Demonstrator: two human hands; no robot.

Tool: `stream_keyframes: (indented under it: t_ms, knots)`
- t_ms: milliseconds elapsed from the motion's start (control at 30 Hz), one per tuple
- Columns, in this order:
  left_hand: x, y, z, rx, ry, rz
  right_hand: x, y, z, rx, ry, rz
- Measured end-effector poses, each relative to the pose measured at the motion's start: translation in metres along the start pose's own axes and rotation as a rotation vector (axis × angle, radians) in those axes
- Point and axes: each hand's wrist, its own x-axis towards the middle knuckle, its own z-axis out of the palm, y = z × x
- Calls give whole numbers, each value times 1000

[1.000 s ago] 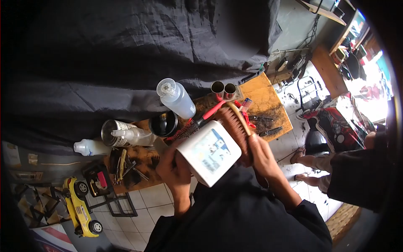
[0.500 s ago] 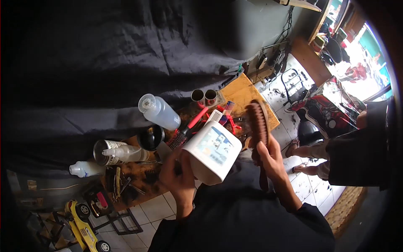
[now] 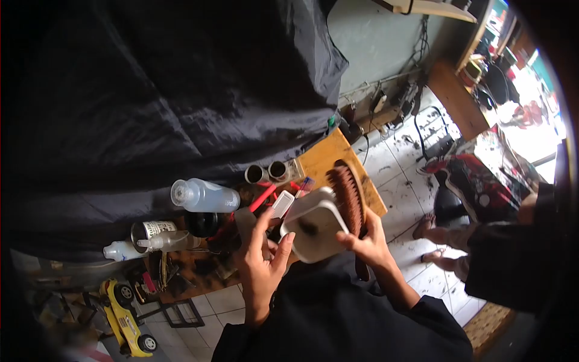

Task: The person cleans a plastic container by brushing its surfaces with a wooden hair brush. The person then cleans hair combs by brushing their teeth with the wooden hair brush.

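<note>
A white plastic tub is tilted in front of me, its open top toward me and a dark patch of what looks like hair inside. My left hand is beside the tub's left side, thumb and fingers apart; whether the fingertips touch it I cannot tell. In my right hand is a wooden brush with reddish-brown bristles, held upright against the tub's right side. The right thumb reaches the tub's rim.
On the wooden table are a clear bottle, two metal cups, a white comb-like piece, a spray bottle and a can. A yellow toy car is lower left. A person's legs show at right. Dark hair litters the tiles.
The tub has turned from showing its labelled side to showing its open inside. My right hand brought the brush left against it. My left hand's fingers have spread from their grip.
</note>
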Motion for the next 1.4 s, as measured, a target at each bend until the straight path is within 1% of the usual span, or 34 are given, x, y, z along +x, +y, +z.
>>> stream_keyframes:
  t_ms: [33,67,100,133,167,200,233,333,367,400,433,467,500,533,567,633,667,700,767,800,833,900,933,967,1033,1067,1100,1167,1200,1233,1300,1333,1367,1400]
  knots:
    - [4,6,5,11,15,-10,6,-6,-7,25,66,3]
    - [7,12,10,-11,79,-43,16,0,-23,-51,113,-15]
    - [12,17,16,-37,145,-70,25,-9,-30,-31,124,-16]
    - [16,14,19,39,172,-20,35,-12,-41,-87,161,-10]
    - [19,10,28,29,249,15,43,-12,-52,-143,199,-2]
    - [21,17,32,-27,252,-48,50,-13,-63,-134,215,85]
    - [23,24,36,-83,258,-111,59,-8,-69,-77,226,5]
    - [31,38,61,-161,307,-119,80,-2,-77,-80,162,49]
    - [30,45,65,-214,302,-146,87,1,-80,-94,132,124]
    - [27,46,67,-235,247,-159,91,4,-80,-107,97,93]
    - [26,39,70,-100,229,-60,98,6,-81,-119,61,52]
    - [23,43,73,-145,206,-120,106,14,-84,-117,31,58]
    - [22,49,76,-192,185,-184,111,27,-89,-184,31,-50]
    - [24,40,81,-137,199,-14,113,27,-89,-249,31,-154]
    - [21,42,83,-221,190,-66,108,21,-88,-83,68,-22]
    - [18,55,84,-654,219,-260,104,-3,-87,-12,137,-8]
    - [20,54,84,-898,201,-229,104,-9,-89,-24,160,-85]
    - [16,50,83,-1196,217,-280,103,-15,-93,-2,124,-86]
    - [13,49,88,-1566,268,-304,105,-25,-104,-10,-55,-40]
    - [10,47,91,-1629,233,-267,103,-32,-106,-50,-119,-12]
    - [7,47,93,-1628,212,-262,101,-33,-108,-36,-175,-7]
    - [-1,43,95,-1334,137,-264,100,-28,-106,-126,-169,7]
    - [-3,46,99,-1189,208,-317,102,-20,-99,-104,-111,-48]
    - [-5,47,103,-1103,270,-333,105,-10,-103,-107,-117,17]
    - [-4,53,105,-923,358,-412,113,0,-100,-139,-78,6]
    - [-4,59,103,-831,349,-417,116,-5,-100,-135,-111,66]
    - [-6,57,100,-713,319,-401,118,-5,-97,-200,-108,32]
    - [-4,56,98,-598,301,-318,122,-1,-94,-284,-148,70]
    - [-6,56,95,-603,282,-313,124,0,-92,-144,-170,86]
    - [-8,56,94,-607,285,-305,123,-8,-90,-155,-153,139]
    - [-12,55,91,-543,328,-376,123,-7,-88,-129,-97,-18]
    - [-17,52,87,-575,284,-433,123,-4,-92,-224,-67,-138]
    - [-20,48,85,-577,280,-425,119,-5,-94,-260,-24,-146]
    - [-21,43,83,-630,240,-370,112,-16,-89,-241,-41,-110]
